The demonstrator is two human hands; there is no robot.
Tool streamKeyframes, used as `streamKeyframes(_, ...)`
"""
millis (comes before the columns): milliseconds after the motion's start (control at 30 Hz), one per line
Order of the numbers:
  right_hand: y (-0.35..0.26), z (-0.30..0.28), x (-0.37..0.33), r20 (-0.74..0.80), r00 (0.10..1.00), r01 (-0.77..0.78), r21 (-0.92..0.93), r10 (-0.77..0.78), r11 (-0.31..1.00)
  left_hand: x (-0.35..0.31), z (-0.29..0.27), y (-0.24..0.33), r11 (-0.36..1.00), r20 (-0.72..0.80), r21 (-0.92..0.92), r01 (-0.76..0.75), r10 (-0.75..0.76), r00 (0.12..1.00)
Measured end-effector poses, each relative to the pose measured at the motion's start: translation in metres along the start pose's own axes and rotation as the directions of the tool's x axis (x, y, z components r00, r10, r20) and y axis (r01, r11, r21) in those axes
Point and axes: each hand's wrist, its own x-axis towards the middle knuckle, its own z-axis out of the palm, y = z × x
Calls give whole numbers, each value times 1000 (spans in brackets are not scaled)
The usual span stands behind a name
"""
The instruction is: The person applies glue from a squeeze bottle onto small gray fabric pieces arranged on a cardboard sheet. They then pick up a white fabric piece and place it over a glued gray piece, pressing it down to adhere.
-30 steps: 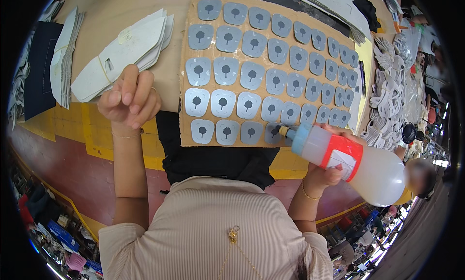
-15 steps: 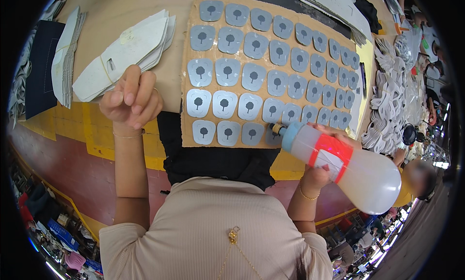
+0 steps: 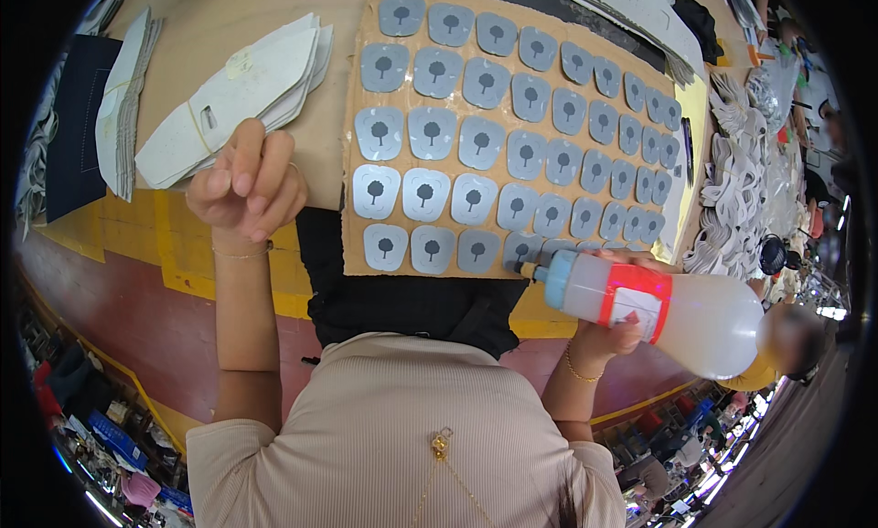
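My right hand (image 3: 615, 336) is wrapped round a squeeze bottle (image 3: 718, 322) of cloudy whitish liquid with a red band and a light blue cap. The bottle lies almost level, its narrow nozzle (image 3: 529, 270) pointing left at the near edge of a cardboard sheet (image 3: 412, 107). Rows of grey rounded patches (image 3: 424, 195) with a dark tree motif cover that sheet; the bottle hides part of the nearest row. My left hand (image 3: 247, 182) is raised at the table edge, its fingers loosely bent and apart, holding nothing. Just beyond it lies a stack of white cut pieces (image 3: 247, 85).
At far left are another stack of white strips (image 3: 123, 107) and a dark navy panel (image 3: 82, 130). Piles of whitish pieces (image 3: 729, 181) lie on the right, beside a yellow sheet (image 3: 690, 149) with a black pen (image 3: 687, 149). Another person (image 3: 791, 341) is at the right edge.
The bottle has swung closer to level, its base rising and its nozzle shifting slightly right and nearer to me, uncovering more of a near-row patch. My left hand has hardly moved.
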Motion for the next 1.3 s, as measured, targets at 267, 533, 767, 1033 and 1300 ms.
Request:
streamKeyframes(267, -5, 12, -1, 8, 999, -44, -90, 45, 995, 0, 1, 1, 1000, 3, -9, -11, 11, 1000)
streamKeyframes(533, 0, 21, 8, 63, 996, 64, -126, -56, 990, -1, 1, 1, 1000, 9, -21, -4, 4, 1000)
streamKeyframes(767, 3, 31, 12, 131, 986, 121, -167, -100, 979, -2, 1, 1, 999, 15, -35, -8, 8, 1000)
streamKeyframes(1033, -3, 28, 16, 28, 999, -23, 154, 19, 988, -2, 1, 1, 999, 23, -46, -14, 15, 1000)
streamKeyframes(1300, 0, 22, 10, 9, 999, 35, -157, -34, 987, -2, -2, 0, 999, 46, -48, -9, 12, 999)
